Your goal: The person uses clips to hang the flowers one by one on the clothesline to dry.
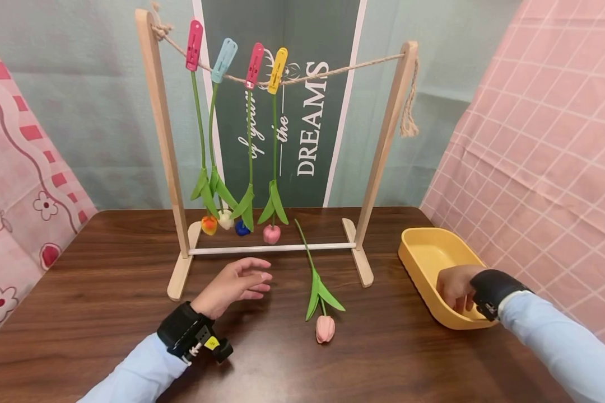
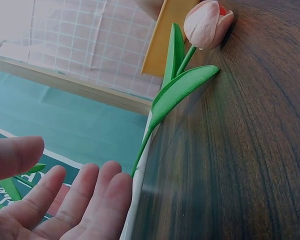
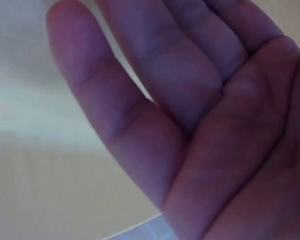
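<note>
My left hand (image 1: 232,288) hovers over the table in front of the rack, its fingers loosely spread and holding nothing. To its right a pale pink artificial tulip (image 1: 325,329) lies on the table, bloom towards me, its stem reaching back across the rack's white bar; the left wrist view shows the same tulip (image 2: 205,25) just beyond the fingertips. My right hand (image 1: 456,284) reaches down into a yellow plastic basket (image 1: 417,274). Its fingers (image 3: 155,55) look relaxed in the right wrist view, with nothing visible in them. The basket's floor under that hand is partly hidden.
On the wooden rack (image 1: 383,151), a sagging rope (image 1: 343,71) carries several clothespins, including a yellow one (image 1: 278,70), with tulips hanging bloom down. Among them are an orange bloom (image 1: 209,225) and a pink one (image 1: 271,234). Pink gridded cloth (image 1: 544,168) stands behind the basket.
</note>
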`<state>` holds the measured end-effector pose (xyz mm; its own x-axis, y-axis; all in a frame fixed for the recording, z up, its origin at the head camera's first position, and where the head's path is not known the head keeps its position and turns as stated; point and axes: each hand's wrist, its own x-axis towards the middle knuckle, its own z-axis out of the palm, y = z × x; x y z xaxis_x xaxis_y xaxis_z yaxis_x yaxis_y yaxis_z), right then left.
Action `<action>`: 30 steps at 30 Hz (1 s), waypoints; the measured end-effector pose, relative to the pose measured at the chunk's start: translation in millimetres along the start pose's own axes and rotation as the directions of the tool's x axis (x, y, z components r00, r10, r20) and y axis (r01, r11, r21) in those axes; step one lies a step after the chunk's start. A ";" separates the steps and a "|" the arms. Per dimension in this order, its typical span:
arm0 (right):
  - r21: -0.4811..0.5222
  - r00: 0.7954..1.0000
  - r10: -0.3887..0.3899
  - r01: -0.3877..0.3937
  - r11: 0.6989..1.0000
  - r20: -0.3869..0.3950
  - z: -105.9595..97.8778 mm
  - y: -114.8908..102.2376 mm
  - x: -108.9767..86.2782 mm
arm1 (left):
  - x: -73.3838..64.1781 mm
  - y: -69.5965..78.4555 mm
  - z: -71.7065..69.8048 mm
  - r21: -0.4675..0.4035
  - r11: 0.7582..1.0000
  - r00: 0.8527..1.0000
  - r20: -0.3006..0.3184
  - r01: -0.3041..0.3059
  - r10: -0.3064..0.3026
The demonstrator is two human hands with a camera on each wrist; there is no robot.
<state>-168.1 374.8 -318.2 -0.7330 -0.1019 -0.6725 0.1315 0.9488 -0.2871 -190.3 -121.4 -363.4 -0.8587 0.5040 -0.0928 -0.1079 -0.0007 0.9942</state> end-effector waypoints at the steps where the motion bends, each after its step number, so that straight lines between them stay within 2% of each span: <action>1: -0.009 1.000 0.000 0.000 1.000 0.002 0.6 -1.4 0.2 | 0.1 0.3 0.2 0.002 1.000 1.000 0.001 -0.001 0.001; 6: 0.000 1.000 -0.012 0.012 1.000 0.017 3.2 -6.0 4.0 | 0.5 1.5 1.0 0.008 1.000 1.000 0.006 -0.005 0.005; 10: 0.051 0.999 -0.043 0.041 0.998 0.030 1.6 -8.0 9.6 | 0.1 1.7 0.9 0.005 1.000 1.000 0.007 -0.007 0.007; 13: 0.073 0.996 -0.076 0.073 0.995 0.035 -4.0 -10.0 14.9 | -0.6 1.4 0.0 0.005 1.000 1.000 0.007 -0.010 0.009; 20: 0.053 0.990 -0.144 0.143 0.988 0.010 -23.8 -13.7 32.5 | -2.5 1.5 -2.3 0.008 1.000 1.000 0.001 -0.011 0.011; 24: 0.039 0.987 -0.155 0.157 0.987 -0.041 -33.0 -16.3 41.5 | -3.6 1.7 -3.5 0.005 1.000 1.000 -0.008 -0.008 0.008; 30: 0.034 0.975 -0.098 0.107 0.994 -0.197 -39.0 -12.8 44.5 | 0.6 0.3 -1.2 -0.004 1.000 1.000 0.009 0.005 -0.005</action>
<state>-228.4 369.8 -317.9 -0.8596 -0.1336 -0.4932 0.0750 0.9218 -0.3804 -191.4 -122.1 -363.2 -0.8534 0.5120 -0.0973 -0.1144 -0.0019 0.9934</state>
